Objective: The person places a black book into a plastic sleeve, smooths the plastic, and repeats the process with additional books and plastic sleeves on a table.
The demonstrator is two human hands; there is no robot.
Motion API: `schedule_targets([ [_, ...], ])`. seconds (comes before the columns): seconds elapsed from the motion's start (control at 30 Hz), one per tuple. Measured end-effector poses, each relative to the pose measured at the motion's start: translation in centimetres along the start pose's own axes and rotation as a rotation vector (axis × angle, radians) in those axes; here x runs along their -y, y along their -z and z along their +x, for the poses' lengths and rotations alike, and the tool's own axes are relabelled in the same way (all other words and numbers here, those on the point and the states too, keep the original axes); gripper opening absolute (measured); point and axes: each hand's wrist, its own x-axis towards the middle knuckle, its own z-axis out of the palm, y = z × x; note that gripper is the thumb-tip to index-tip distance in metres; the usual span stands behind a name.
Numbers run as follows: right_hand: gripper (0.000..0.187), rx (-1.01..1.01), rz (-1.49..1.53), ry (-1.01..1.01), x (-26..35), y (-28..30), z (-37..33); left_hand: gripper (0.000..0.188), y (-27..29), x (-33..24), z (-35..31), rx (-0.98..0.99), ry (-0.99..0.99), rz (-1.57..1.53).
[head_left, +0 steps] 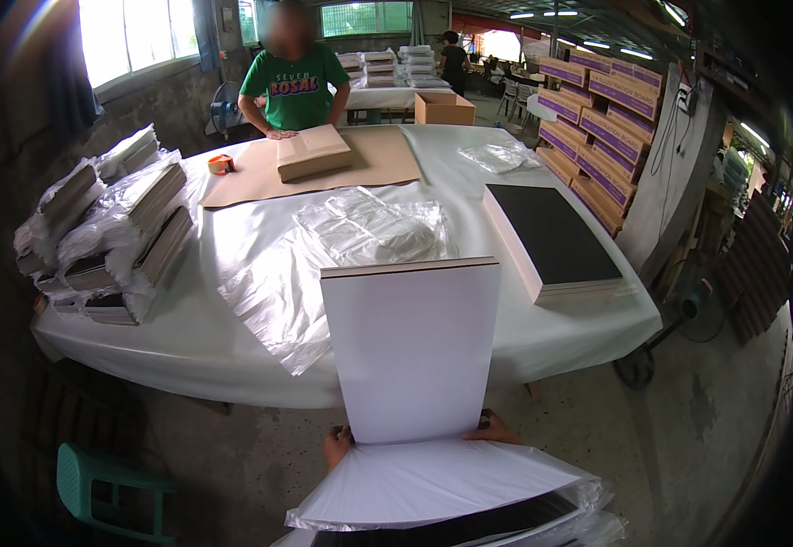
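A thick stack of white boards (414,346) stands upright in front of me, its top end against the near side of the table. My left hand (338,447) is closed at the stack's lower left corner. At the lower right corner my right hand (495,428) is closed too, its fingers along the edge. Below both hands spreads a translucent plastic sheet or bag (456,479), with a dark board edge under it at the bottom of the view. Whether the stack's lower end sits inside this plastic is hidden.
Clear plastic bags (378,228) lie on the white-covered table (269,365). A black-topped board stack (556,237) is at right, plastic-wrapped stacks (114,228) at left. Across the table, a person in green (294,87) touches a brown-wrapped package (314,153). A green stool (114,483) stands lower left.
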Motion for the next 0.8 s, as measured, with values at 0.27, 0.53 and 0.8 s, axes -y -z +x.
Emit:
schedule_targets([
  [0.27,0.082,0.064,-0.028,-0.043,1.6,0.1,-0.2,0.026,1.0,-4.6,-2.2,0.015,-0.017,0.215],
  [0.53,0.082,0.029,0.031,-0.029,0.1,0.0,0.2,0.022,0.3,-5.7,-2.1,-0.199,-0.043,0.129],
  [0.8,0.077,0.042,-0.007,0.056,2.5,0.1,-1.5,0.014,6.6,-16.9,-0.4,-0.71,-0.721,0.008],
])
